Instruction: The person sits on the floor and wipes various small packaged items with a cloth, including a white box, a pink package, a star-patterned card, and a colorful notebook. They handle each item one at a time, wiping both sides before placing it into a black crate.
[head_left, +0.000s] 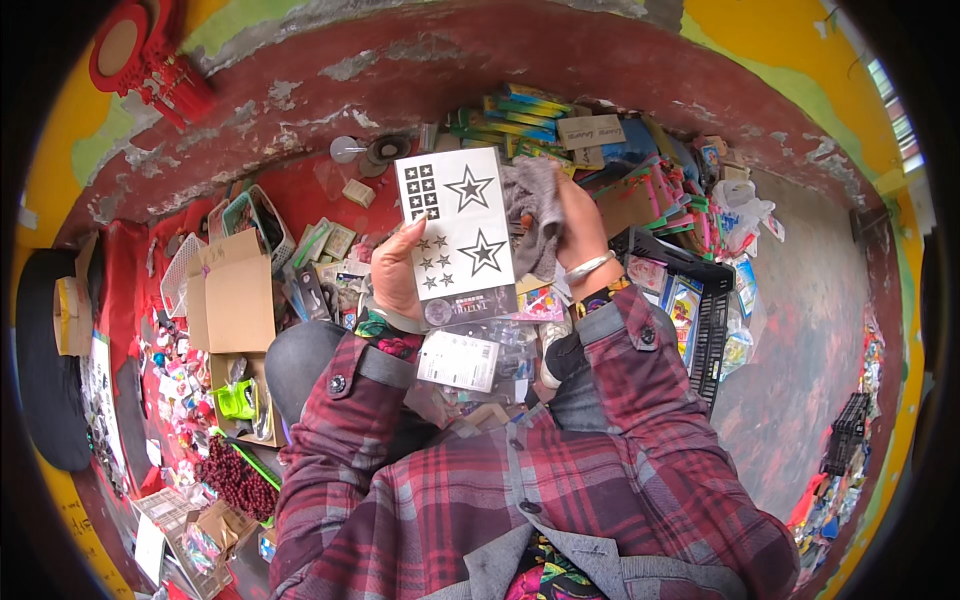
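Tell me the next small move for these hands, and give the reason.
Probably draw the grey cloth lightly across the face of the star-patterned sheet. The right hand holds the cloth bunched by the sheet's right edge, while the left hand holds the opposite side, thumb on the front, leaving most of the face uncovered.

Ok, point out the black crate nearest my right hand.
The packet-filled black crate, just right of your right hand; the other black crate lies much farther right.
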